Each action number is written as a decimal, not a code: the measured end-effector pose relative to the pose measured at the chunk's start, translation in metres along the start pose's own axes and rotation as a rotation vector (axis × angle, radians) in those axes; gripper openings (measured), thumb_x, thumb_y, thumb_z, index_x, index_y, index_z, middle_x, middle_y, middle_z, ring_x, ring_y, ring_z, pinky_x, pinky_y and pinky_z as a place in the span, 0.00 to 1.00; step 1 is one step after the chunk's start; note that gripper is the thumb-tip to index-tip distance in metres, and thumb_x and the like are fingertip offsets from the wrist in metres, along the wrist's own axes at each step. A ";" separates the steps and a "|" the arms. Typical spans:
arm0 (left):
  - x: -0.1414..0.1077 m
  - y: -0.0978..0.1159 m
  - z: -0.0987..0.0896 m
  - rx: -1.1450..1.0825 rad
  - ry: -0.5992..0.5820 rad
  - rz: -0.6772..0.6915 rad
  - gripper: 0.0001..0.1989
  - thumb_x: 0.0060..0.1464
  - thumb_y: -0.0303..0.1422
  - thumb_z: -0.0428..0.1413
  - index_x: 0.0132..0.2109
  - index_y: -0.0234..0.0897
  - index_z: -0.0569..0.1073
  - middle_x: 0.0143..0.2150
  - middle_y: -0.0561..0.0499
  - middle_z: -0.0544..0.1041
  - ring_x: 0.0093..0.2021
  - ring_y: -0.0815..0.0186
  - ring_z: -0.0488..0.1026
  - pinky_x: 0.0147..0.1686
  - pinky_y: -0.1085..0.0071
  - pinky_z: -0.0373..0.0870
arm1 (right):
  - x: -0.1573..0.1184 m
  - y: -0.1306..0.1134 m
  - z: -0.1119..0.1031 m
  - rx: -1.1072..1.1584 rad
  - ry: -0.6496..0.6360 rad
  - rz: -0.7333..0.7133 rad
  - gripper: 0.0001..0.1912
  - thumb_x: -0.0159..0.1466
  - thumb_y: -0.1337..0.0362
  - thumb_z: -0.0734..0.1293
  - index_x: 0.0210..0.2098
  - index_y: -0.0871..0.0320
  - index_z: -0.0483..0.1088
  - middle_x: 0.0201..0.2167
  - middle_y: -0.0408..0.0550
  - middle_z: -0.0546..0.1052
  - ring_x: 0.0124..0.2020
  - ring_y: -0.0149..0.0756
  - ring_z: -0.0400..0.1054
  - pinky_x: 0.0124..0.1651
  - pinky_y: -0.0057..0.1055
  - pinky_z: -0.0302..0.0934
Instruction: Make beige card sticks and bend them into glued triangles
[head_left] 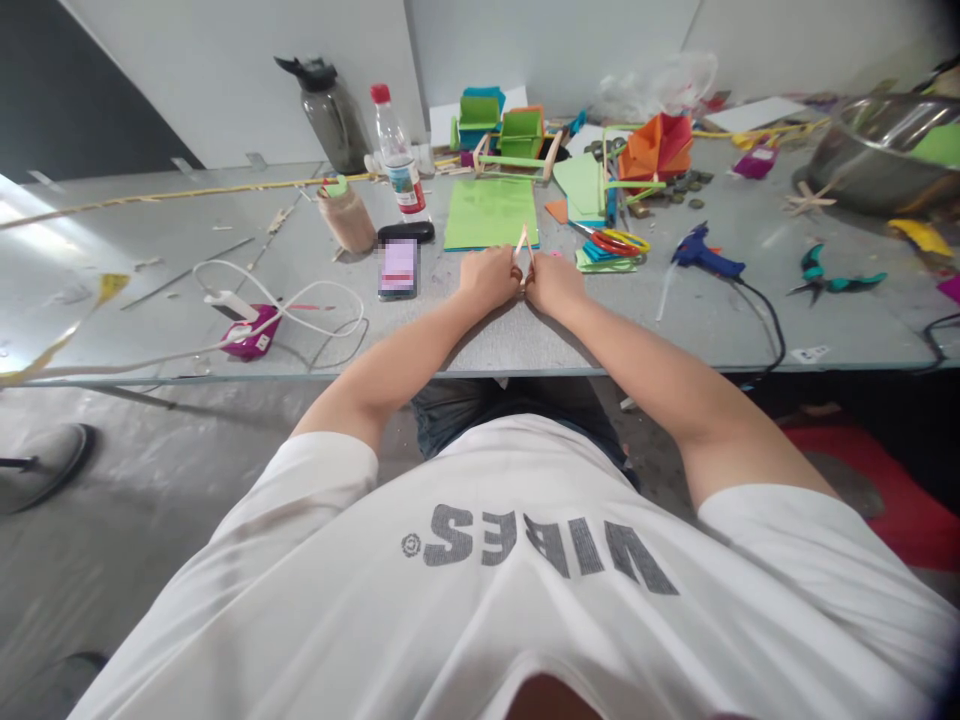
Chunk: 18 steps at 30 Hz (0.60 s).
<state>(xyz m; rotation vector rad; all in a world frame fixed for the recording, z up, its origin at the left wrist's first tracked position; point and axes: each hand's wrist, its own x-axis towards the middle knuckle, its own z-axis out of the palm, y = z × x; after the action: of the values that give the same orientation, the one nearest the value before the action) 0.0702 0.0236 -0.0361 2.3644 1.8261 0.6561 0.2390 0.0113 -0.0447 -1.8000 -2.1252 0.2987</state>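
My left hand (pixel 491 277) and my right hand (pixel 553 283) are close together over the grey table, near its front edge. Both have their fingers closed on thin pale wooden sticks (pixel 524 240), whose upper ends lean toward each other in a narrow peak. How the lower ends meet is hidden by my fingers. Just beyond my hands lies a stack of green paper (pixel 491 215). Scissors with red and yellow handles (pixel 611 240) rest to the right, beside small blue and green paper pieces (pixel 607 260).
A phone (pixel 399 268), a jar (pixel 346 218) and a plastic bottle (pixel 405 170) stand or lie left. Right are a blue glue gun (pixel 707 252), teal pliers (pixel 836 281) and a metal bowl (pixel 874 160). Folded paper models (pixel 656 150) sit behind. A white cable (pixel 292 322) loops at left.
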 end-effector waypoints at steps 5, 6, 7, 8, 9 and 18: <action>0.000 -0.001 0.000 0.017 -0.023 0.001 0.12 0.71 0.29 0.61 0.50 0.38 0.91 0.48 0.36 0.91 0.52 0.45 0.88 0.56 0.53 0.79 | -0.001 0.001 0.000 0.041 0.033 0.035 0.18 0.79 0.58 0.68 0.62 0.56 0.83 0.60 0.71 0.87 0.68 0.73 0.80 0.68 0.61 0.72; 0.000 -0.001 0.000 0.022 -0.023 -0.004 0.12 0.71 0.28 0.61 0.50 0.39 0.91 0.47 0.36 0.91 0.51 0.45 0.88 0.55 0.53 0.80 | -0.001 0.001 0.001 0.054 0.038 0.037 0.17 0.79 0.57 0.68 0.61 0.56 0.83 0.60 0.70 0.87 0.68 0.73 0.80 0.68 0.60 0.72; 0.000 -0.002 0.002 0.022 -0.022 -0.008 0.13 0.71 0.28 0.61 0.51 0.39 0.91 0.47 0.36 0.91 0.51 0.45 0.88 0.55 0.53 0.80 | -0.001 0.001 0.001 0.060 0.044 0.038 0.16 0.80 0.57 0.69 0.60 0.57 0.83 0.59 0.70 0.87 0.67 0.71 0.80 0.68 0.58 0.72; 0.001 -0.002 0.003 0.020 -0.021 -0.010 0.13 0.71 0.28 0.61 0.51 0.39 0.91 0.48 0.36 0.91 0.51 0.45 0.88 0.55 0.53 0.80 | 0.000 0.002 0.002 0.063 0.048 0.039 0.16 0.80 0.57 0.69 0.59 0.57 0.83 0.59 0.70 0.87 0.67 0.70 0.80 0.67 0.56 0.72; 0.001 -0.003 0.005 0.017 -0.019 -0.011 0.13 0.71 0.28 0.61 0.51 0.38 0.91 0.48 0.36 0.91 0.51 0.45 0.88 0.55 0.53 0.80 | 0.000 0.002 0.002 0.064 0.051 0.039 0.15 0.80 0.56 0.69 0.59 0.58 0.83 0.58 0.70 0.88 0.66 0.68 0.80 0.66 0.54 0.72; 0.003 -0.006 0.013 0.034 0.000 -0.006 0.11 0.70 0.27 0.63 0.50 0.39 0.91 0.53 0.35 0.90 0.56 0.43 0.88 0.61 0.49 0.80 | -0.001 0.000 0.002 -0.006 0.084 0.054 0.16 0.78 0.58 0.70 0.58 0.59 0.84 0.59 0.73 0.88 0.65 0.72 0.81 0.65 0.58 0.72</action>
<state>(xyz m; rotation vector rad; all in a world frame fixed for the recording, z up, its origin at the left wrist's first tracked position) 0.0705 0.0307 -0.0485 2.3788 1.8577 0.6295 0.2387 0.0103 -0.0465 -1.8427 -2.0251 0.2262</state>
